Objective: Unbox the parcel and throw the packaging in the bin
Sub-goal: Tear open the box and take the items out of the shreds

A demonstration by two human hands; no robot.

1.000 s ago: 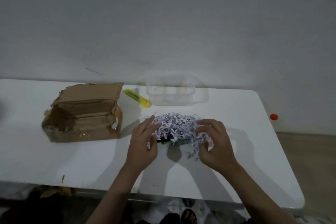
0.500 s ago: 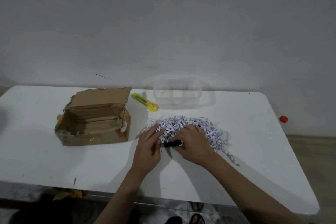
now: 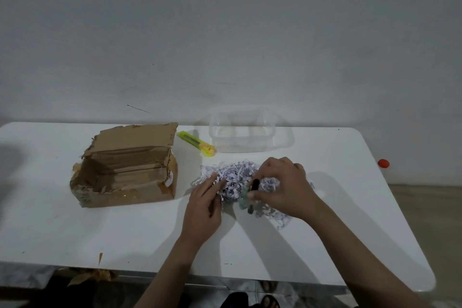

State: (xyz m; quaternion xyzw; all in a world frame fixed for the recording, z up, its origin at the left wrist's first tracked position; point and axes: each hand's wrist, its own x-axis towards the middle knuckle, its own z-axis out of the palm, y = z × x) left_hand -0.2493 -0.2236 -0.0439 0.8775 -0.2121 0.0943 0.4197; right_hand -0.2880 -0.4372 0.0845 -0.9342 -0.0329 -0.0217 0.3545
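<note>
Lifted from the shredded paper (image 3: 235, 177), a small bottle (image 3: 246, 199) sits pinched in the right hand (image 3: 282, 190); left hand (image 3: 203, 204) rests flat.

Torn cardboard box (image 3: 130, 170) open; shredded paper (image 3: 235, 177) beside.

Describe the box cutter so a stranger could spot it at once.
On the white table, look along the back edge between the torn cardboard box and the clear plastic tub. The box cutter lies there at a slant, the only bright yellow-green thing.

torn cardboard box (image 3: 130, 170) (matt), shredded paper (image 3: 237, 177)
</note>
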